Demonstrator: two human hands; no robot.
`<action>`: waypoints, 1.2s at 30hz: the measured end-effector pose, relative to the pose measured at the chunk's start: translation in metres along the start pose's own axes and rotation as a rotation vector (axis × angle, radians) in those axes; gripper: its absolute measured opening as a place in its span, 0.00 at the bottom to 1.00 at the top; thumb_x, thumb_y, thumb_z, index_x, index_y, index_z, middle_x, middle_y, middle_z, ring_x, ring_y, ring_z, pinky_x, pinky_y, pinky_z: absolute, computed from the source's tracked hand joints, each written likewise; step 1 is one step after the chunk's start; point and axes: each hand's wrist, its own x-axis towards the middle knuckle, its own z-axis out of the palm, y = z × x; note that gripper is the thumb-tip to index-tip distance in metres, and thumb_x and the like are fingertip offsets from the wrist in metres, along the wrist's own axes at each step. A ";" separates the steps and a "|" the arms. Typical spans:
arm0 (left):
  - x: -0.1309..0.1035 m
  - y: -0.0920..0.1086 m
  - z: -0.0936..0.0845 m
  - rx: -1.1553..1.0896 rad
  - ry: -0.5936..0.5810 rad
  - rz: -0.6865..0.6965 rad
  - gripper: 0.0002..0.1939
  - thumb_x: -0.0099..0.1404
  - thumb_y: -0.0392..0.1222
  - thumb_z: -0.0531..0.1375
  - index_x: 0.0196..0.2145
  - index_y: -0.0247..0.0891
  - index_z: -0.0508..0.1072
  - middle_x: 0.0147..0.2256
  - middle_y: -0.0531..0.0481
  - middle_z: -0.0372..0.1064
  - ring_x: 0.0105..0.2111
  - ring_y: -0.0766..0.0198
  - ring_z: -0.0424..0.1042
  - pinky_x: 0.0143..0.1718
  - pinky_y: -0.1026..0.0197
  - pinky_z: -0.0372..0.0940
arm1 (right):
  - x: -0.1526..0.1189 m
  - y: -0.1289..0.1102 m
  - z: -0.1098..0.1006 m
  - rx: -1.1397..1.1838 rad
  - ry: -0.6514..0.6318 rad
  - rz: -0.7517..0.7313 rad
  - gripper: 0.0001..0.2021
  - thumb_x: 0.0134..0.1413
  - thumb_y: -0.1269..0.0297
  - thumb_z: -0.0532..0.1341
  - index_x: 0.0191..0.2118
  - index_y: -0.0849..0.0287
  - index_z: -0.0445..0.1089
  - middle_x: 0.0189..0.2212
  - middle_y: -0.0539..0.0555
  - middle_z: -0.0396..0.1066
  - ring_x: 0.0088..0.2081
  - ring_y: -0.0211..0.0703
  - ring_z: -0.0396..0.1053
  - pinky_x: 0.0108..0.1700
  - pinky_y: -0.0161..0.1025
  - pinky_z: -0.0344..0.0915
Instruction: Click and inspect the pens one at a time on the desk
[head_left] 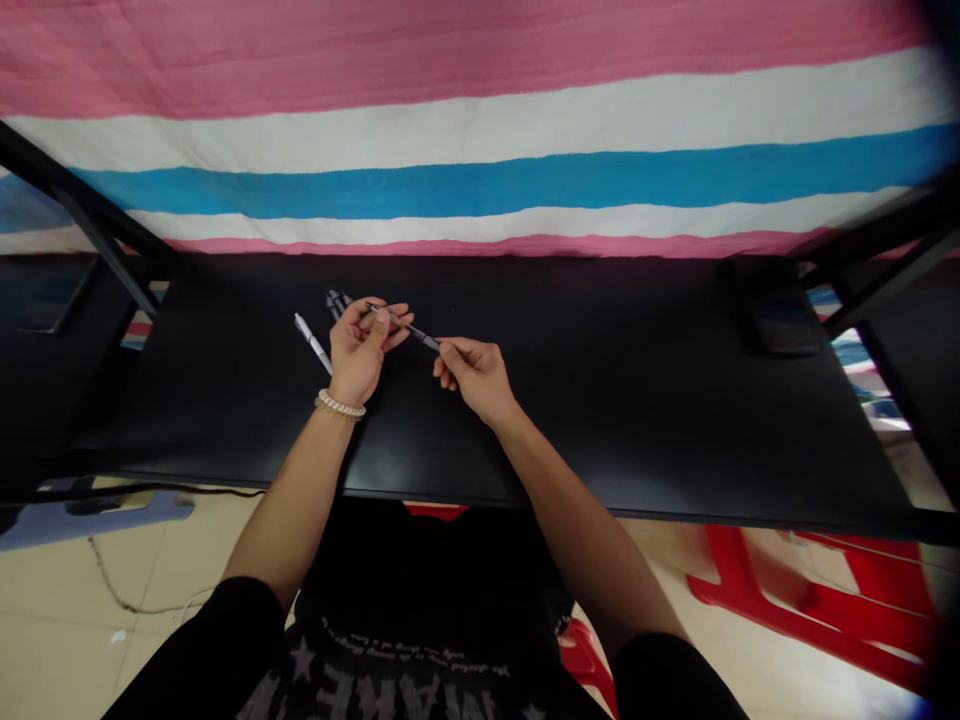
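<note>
A slim dark pen (426,339) with a grey section slants between my two hands, above the black tabletop. My left hand (361,345), with a pale coiled band at the wrist, pinches its thin upper-left end between thumb and fingers. My right hand (480,378) grips the lower-right end, its fingers curled and hiding that tip. Beside my left hand, a white pen (311,340) lies slanted on the table, its lower end behind the hand. Several dark pens (334,300) lie just beyond my left fingers, partly covered by them.
The black table (637,400) ends at a front edge close to my body. A striped cloth (480,185) hangs behind it. Dark metal bars (105,245) flank both sides. A dark flat object (784,320) lies at right; a red stool (825,600) stands below.
</note>
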 end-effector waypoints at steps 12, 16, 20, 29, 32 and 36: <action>0.000 -0.008 0.007 -0.106 0.134 0.006 0.19 0.52 0.48 0.75 0.35 0.39 0.74 0.34 0.49 0.80 0.37 0.61 0.82 0.44 0.58 0.76 | -0.002 -0.005 0.004 -0.102 0.155 -0.155 0.14 0.58 0.51 0.66 0.43 0.53 0.79 0.34 0.54 0.75 0.32 0.40 0.74 0.34 0.40 0.75; 0.000 -0.008 0.008 -0.122 0.121 0.005 0.18 0.52 0.47 0.75 0.34 0.38 0.73 0.34 0.50 0.80 0.37 0.61 0.82 0.43 0.59 0.76 | -0.001 -0.008 0.001 -0.058 0.175 -0.194 0.15 0.53 0.50 0.70 0.44 0.51 0.79 0.40 0.54 0.76 0.36 0.40 0.76 0.36 0.39 0.76; 0.000 -0.008 0.008 -0.126 0.111 0.005 0.17 0.53 0.46 0.75 0.35 0.39 0.74 0.35 0.49 0.80 0.37 0.61 0.82 0.42 0.60 0.76 | -0.001 -0.010 -0.001 -0.033 0.183 -0.191 0.12 0.53 0.51 0.70 0.36 0.52 0.80 0.38 0.53 0.76 0.36 0.40 0.76 0.36 0.39 0.76; 0.003 -0.010 0.004 -0.111 0.162 0.034 0.16 0.56 0.46 0.74 0.35 0.39 0.73 0.35 0.50 0.79 0.38 0.62 0.81 0.44 0.59 0.75 | 0.000 -0.011 -0.001 -0.021 0.235 -0.151 0.14 0.51 0.51 0.71 0.38 0.55 0.79 0.31 0.52 0.77 0.28 0.38 0.74 0.33 0.40 0.76; 0.009 -0.010 -0.004 -0.112 0.232 0.057 0.13 0.59 0.45 0.72 0.34 0.40 0.72 0.35 0.51 0.78 0.39 0.64 0.81 0.46 0.60 0.75 | -0.001 -0.014 -0.004 -0.056 0.285 -0.167 0.13 0.51 0.52 0.71 0.38 0.55 0.79 0.31 0.51 0.77 0.29 0.40 0.75 0.34 0.42 0.77; 0.009 -0.010 -0.006 -0.093 0.244 0.036 0.12 0.61 0.45 0.70 0.34 0.40 0.72 0.36 0.51 0.78 0.40 0.64 0.80 0.46 0.60 0.74 | -0.001 -0.016 -0.004 -0.061 0.272 -0.127 0.16 0.51 0.49 0.71 0.39 0.55 0.78 0.27 0.51 0.76 0.29 0.41 0.75 0.34 0.44 0.77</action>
